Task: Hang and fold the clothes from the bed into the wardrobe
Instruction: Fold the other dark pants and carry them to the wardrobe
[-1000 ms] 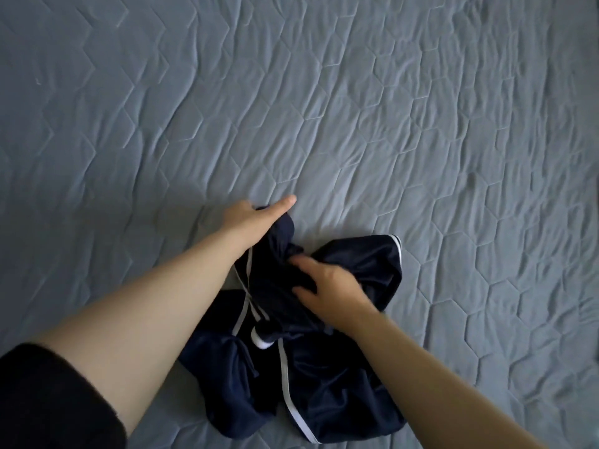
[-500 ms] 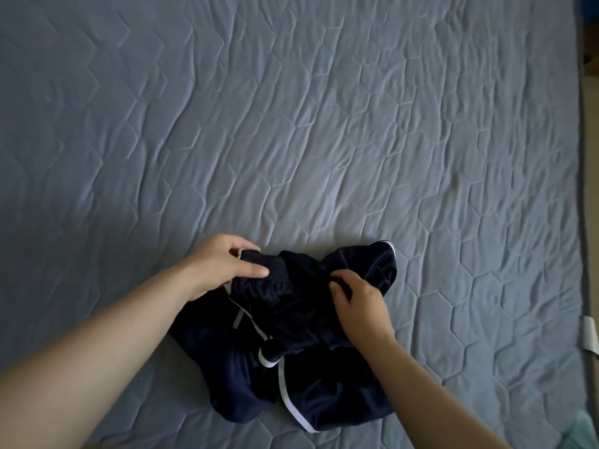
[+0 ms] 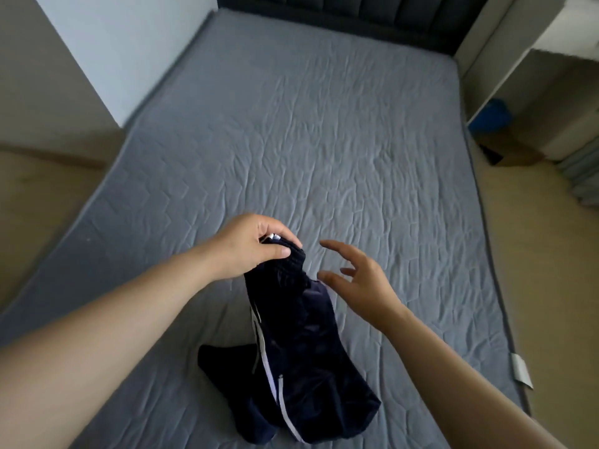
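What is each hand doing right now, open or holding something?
Left hand: grips the waistband of the navy garment.
Right hand: open, fingers spread, holding nothing.

The garment [image 3: 301, 351] is dark navy with thin white stripes down its side. The bed [image 3: 291, 140] cover is grey-blue, quilted in hexagons. At twelve o'clock the headboard [image 3: 356, 11] is charcoal. The floor [image 3: 39, 196] is beige.

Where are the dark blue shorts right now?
In the head view, the dark blue shorts hang from the left hand at their waistband, lower end resting on the near part of the bed.
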